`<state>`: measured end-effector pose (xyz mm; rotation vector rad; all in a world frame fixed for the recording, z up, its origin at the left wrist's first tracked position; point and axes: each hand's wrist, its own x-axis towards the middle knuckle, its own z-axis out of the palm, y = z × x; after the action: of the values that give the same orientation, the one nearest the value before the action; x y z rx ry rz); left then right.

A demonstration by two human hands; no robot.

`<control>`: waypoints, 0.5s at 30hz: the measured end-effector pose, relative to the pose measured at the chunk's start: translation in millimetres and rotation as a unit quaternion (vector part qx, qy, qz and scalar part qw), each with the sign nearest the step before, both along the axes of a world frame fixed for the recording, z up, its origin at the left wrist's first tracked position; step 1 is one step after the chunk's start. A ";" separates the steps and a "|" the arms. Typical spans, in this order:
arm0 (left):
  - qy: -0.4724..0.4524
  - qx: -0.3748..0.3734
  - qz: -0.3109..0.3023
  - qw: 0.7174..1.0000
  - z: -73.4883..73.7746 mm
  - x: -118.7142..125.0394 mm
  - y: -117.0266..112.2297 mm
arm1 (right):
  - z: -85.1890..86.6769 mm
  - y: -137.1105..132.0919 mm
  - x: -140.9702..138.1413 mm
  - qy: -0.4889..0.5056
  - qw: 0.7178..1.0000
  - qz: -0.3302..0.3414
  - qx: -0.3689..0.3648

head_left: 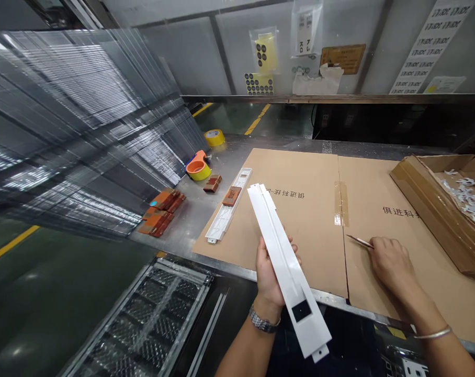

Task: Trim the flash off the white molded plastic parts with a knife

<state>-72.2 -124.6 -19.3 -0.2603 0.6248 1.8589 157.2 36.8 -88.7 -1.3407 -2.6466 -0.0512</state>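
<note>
Above the near edge of the cardboard (308,251), the left hand (268,276) grips a white panel (281,251), fingers wrapped behind it. Over the cardboard's right part, the right hand (392,262), fingers folded, pinches a thin tool (359,241). A second panel (218,222) lies on the cardboard's left end, a brown block (232,196) upon it. At the cardboard's right, a box (441,220) holds white clips (467,196). Left of the cardboard, the table (187,222) carries more blocks (159,212), then a tape dispenser (197,168) and, farthest, a tape roll (215,139).
</note>
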 end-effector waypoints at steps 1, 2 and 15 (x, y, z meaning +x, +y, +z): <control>0.003 0.000 0.005 1.000 -0.7 -1.4 0.2 | 0.8 -0.3 0.8 0.019 1.000 -0.004 -0.001; 0.006 -0.001 0.010 1.000 -1.5 -2.9 0.3 | 2.1 -2.1 1.7 0.042 0.999 -0.008 -0.002; 0.011 0.085 0.069 0.994 -12.4 -24.8 13.1 | 44.3 -132.1 -0.5 0.308 0.886 0.096 -0.333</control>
<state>-97.0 -111.6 -31.6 -0.1747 0.4699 2.0385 156.7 -95.2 -44.4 -0.9703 -2.2596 1.1930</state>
